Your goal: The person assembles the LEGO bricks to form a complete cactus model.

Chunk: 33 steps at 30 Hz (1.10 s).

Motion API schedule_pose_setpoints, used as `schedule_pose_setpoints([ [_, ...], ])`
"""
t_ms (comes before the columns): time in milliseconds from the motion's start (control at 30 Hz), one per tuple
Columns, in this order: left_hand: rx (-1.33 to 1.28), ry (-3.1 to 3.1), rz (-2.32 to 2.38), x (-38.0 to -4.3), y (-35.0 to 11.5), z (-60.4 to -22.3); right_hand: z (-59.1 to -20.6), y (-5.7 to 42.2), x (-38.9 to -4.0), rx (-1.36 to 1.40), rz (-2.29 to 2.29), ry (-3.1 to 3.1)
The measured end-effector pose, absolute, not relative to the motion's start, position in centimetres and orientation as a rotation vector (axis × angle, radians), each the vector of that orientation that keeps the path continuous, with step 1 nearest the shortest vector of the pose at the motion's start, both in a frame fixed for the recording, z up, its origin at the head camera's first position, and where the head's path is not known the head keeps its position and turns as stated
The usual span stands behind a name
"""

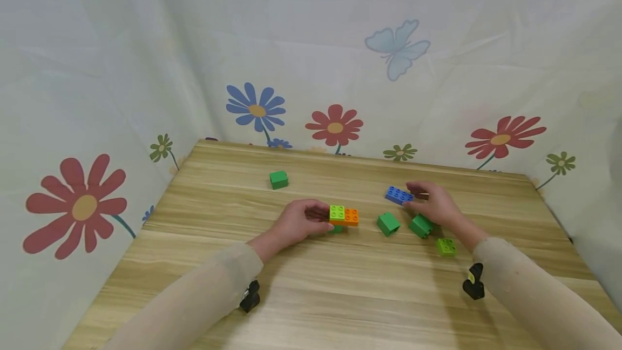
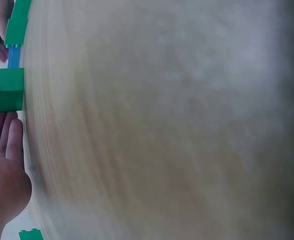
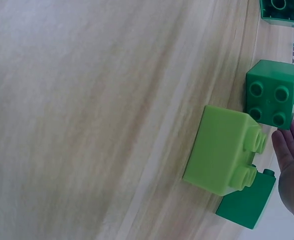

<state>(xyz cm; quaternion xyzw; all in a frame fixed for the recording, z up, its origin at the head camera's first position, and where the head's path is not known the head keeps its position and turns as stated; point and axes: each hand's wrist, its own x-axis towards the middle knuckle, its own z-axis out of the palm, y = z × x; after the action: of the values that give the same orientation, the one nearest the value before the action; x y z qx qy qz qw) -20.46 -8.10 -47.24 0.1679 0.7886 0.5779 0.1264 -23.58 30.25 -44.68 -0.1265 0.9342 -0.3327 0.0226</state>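
The blue eight-stud brick (image 1: 398, 195) lies just left of the nearer right hand (image 1: 436, 205), long axis toward its parted fingers; left hand (image 1: 298, 223) pinches a brick stack (image 1: 344, 215).

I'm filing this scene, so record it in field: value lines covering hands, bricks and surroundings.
Left hand: holds stacked lime brick, orange brick and green brick, top to bottom
Right hand: at the blue brick; firm grip unclear
Near right hand: loose green bricks, loose lime brick
Farther left: lone green brick
Surface: wood-grain table
Backdrop: white sheet printed with flowers and a butterfly
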Motion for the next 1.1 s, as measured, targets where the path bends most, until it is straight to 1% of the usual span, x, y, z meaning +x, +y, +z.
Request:
schedule_pose_setpoints([
  [367, 0.495, 2.289, 1.686, -20.6, -8.2, -47.5, -45.2, 30.2, -23.7, -0.434, -1.039, 2.903],
  [733, 0.501, 2.284, 1.686, -20.8, -8.1, -47.5, -44.9, 29.9, -23.6, -0.407, -0.978, 2.919],
  [1100, 0.497, 2.282, 1.690, -20.7, -8.2, -47.4, -43.1, 28.2, -23.3, -0.459, -1.012, 2.924],
])
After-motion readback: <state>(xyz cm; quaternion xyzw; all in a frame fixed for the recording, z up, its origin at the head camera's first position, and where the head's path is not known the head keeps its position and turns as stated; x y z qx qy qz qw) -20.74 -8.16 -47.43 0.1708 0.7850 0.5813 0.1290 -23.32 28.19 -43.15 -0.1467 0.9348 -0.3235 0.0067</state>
